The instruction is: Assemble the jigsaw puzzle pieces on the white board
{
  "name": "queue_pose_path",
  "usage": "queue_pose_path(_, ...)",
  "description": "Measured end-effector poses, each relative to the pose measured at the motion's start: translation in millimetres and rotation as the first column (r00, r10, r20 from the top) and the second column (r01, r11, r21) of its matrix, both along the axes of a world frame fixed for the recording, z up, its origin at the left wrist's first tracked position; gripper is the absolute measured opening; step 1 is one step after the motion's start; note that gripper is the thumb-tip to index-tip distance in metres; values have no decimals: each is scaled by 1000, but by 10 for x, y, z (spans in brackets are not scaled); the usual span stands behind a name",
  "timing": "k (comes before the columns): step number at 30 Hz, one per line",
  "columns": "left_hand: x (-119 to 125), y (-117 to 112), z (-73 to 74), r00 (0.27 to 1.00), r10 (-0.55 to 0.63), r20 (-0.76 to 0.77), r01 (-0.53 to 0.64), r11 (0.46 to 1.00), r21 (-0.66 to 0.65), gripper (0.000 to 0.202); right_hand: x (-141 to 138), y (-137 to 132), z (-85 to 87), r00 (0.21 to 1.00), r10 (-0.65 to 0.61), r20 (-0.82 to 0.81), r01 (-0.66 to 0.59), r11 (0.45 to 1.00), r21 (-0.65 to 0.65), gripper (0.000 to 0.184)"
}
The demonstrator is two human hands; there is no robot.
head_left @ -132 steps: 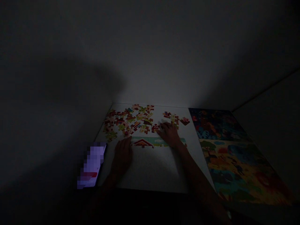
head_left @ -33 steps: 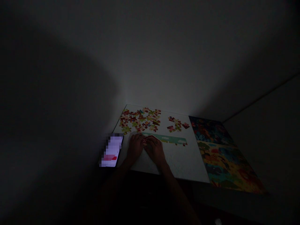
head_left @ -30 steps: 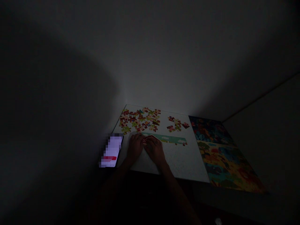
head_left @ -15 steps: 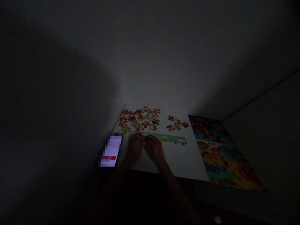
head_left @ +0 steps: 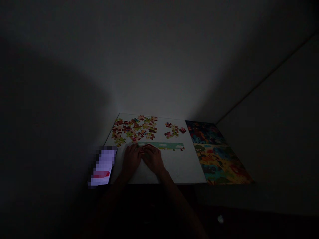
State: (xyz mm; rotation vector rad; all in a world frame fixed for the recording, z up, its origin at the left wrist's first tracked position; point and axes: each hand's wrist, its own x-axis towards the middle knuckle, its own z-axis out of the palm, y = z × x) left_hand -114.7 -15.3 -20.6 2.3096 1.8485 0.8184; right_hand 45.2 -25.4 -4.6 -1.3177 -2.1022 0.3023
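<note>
My left hand (head_left: 132,158) and my right hand (head_left: 154,160) meet at the left end of a joined puzzle strip (head_left: 165,145), which shows green-blue sky and clouds. Between their fingertips is a dark red puzzle piece (head_left: 142,150), partly covered by the fingers. Both hands are closed, fingers bent down onto this piece. In the dim light I cannot tell whether it is locked into the strip. Just beyond the left hand lies a heap of loose puzzle pieces (head_left: 136,127). A smaller group of pieces (head_left: 174,130) sits past the strip, to the right.
A lit phone (head_left: 103,166) lies at the left edge of the white table (head_left: 180,169). On the right are two finished pictures, a dark blue one (head_left: 205,132) and a yellow animal scene (head_left: 223,164). A wall (head_left: 154,73) rises behind the table.
The camera view has shifted, so the table and everything on it appear further left. Both hands stay together at the strip's left end, on the red piece.
</note>
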Motion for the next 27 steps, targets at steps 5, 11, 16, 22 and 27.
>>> queue_pose_path(5, -10, 5, -35, 1000, -16, -6, 17, 1000, 27, 30, 603, 27, -100, 968, -248, 39, 248, 969, 8, 29)
queue_pose_path(11, 35, -55, 90, 998, -52, -39, 52, 999, 5, 29, 1397, 56, -311, 906, -414, 84, 413, 910, 40, 35)
queue_pose_path(16, 56, -89, 157, 994, -77, -72, 76, 997, -19, 30, 1350, 56, -306, 873, -462, 157, 460, 886, 52, 36)
queue_pose_path(22, 45, -85, 141, 989, -105, -100, 101, 994, -37, 32, 1381, 220, -110, 842, -487, 233, 509, 860, -41, 27)
queue_pose_path(27, 40, -55, 113, 988, -108, -114, 108, 994, -10, 35, 1521, 474, 148, 847, -452, 279, 503, 853, -144, 24)
